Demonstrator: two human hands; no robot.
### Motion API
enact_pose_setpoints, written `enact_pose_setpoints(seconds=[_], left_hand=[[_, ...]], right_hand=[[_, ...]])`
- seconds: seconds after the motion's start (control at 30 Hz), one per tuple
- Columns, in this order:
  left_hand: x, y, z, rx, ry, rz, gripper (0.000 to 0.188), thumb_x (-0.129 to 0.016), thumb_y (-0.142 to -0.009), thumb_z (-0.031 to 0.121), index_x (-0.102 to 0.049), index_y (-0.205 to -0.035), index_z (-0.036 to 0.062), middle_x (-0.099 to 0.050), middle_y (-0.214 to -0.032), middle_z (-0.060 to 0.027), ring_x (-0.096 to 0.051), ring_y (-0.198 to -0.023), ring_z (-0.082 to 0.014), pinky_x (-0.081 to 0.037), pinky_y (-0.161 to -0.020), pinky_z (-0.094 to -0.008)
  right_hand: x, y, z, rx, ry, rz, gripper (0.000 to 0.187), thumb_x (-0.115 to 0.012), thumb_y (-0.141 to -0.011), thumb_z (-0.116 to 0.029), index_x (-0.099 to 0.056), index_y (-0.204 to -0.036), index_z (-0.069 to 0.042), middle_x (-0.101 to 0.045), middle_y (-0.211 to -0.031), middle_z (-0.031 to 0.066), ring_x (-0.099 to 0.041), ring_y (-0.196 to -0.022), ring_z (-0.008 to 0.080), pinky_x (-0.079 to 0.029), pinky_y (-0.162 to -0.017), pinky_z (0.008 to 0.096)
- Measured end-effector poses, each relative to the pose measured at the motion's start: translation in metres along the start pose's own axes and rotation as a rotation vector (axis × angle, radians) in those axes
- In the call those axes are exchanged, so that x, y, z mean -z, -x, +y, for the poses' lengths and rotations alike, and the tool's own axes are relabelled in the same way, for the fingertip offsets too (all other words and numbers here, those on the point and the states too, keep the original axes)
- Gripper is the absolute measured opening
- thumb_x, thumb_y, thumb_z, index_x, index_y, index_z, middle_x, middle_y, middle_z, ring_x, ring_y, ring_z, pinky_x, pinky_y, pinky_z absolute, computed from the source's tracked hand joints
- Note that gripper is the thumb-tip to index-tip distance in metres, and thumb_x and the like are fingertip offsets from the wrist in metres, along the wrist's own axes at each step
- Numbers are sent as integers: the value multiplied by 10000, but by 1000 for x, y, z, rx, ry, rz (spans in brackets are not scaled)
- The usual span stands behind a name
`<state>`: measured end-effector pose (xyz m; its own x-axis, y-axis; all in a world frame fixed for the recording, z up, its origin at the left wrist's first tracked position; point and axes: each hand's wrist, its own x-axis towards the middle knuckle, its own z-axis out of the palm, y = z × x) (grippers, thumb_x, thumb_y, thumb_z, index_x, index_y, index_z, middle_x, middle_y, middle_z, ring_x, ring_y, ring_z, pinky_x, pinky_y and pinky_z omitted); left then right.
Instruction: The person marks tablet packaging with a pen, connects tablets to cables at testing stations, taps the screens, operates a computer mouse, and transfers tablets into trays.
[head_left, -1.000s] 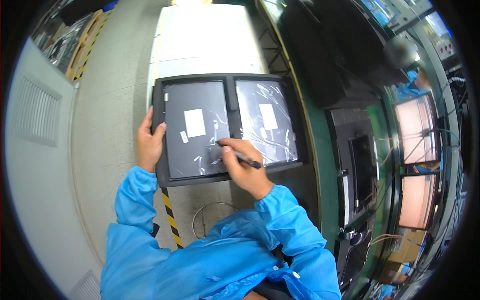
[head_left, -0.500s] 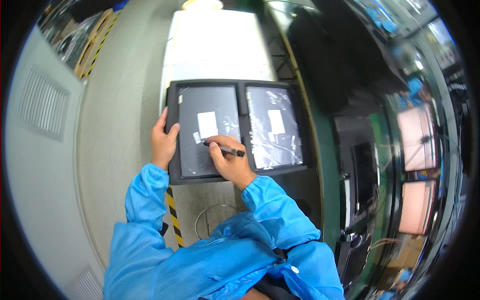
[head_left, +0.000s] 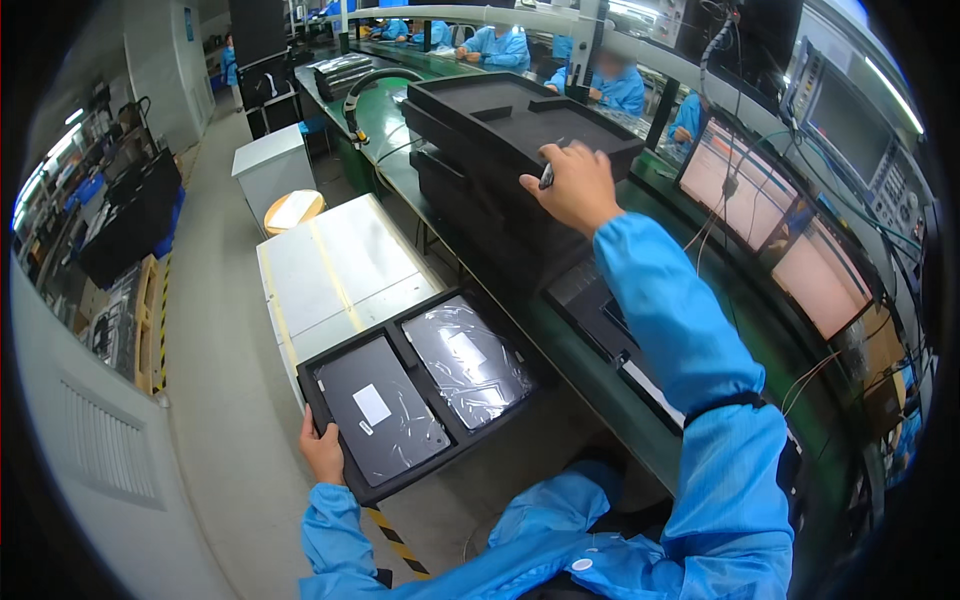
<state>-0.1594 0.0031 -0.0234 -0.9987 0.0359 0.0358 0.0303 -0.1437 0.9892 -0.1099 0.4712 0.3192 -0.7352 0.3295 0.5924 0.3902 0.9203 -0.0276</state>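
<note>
Item: my left hand (head_left: 324, 455), fingers closed on the near-left edge of the black tray (head_left: 404, 350), which overhangs the white bench (head_left: 330, 265). Item: left panel (head_left: 388, 432) and right panel (head_left: 490, 358), film-wrapped, side by side in it. Item: my right hand (head_left: 580, 188), fingers half-curled round a pen (head_left: 547, 176), over stacked trays (head_left: 490, 190); contact cannot be told. Hazards: slackened left fingers might let the overhanging tray tip; spreading right fingers might drop the pen

Lighting is bright and cool; a tube lamp (head_left: 893, 93) glares at upper right. I note sharp reflections on the plastic film (head_left: 476, 378) and deep shade beneath the bench (head_left: 390, 112). Edges bow toward a black rim; the right hand (head_left: 580, 188) blurs slightly.
</note>
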Motion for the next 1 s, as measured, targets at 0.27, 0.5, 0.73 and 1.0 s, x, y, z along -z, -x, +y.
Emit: enact_pose_setpoints(seconds=[0.27, 0.5, 0.73, 1.0], left_hand=[[-11, 10, 31, -22, -763, 158, 539, -657, -862, -6, -561, -1375, -138, -685, -1290, -257, -711, -1110, -256, -541, -977, -343], [8, 0, 2, -56, -506, 138, 517, -694, -888, 22, -567, -1367, -129, -696, -1242, -244, -718, -1063, -267, -561, -926, -343], [80, 19, 43, 229, 680, -120, 861, -486, -993, 656, -371, -1578, 36, -469, -1553, -166, -397, -1467, -337, -346, -1196, -512], [21, 74, 77, 259, 63, -298, 745, -634, -936, 207, -330, -1593, 36, -489, -1499, -170, -488, -1386, -302, -412, -1165, -398]], right_hand=[[31, 29, 7, 301, -233, 331, 260, -784, -874, -222, -690, -1081, -95, -678, -1150, 127, -594, -1226, 361, -362, -1067, 740], [43, 147, -4, 477, -686, 98, 319, -782, -839, -22, -637, -1123, -30, -576, -1373, 205, -452, -1426, 450, -448, -1130, 496], [-32, 267, 1, 366, -925, -278, 383, -724, -860, 49, -591, -1207, -47, -447, -1567, 209, -301, -1537, 429, -370, -1208, 516], [-83, 357, -14, 215, -534, -34, 532, -743, -737, 3, -621, -1246, -95, -533, -1500, 190, -499, -1403, 379, -429, -1154, 529]])
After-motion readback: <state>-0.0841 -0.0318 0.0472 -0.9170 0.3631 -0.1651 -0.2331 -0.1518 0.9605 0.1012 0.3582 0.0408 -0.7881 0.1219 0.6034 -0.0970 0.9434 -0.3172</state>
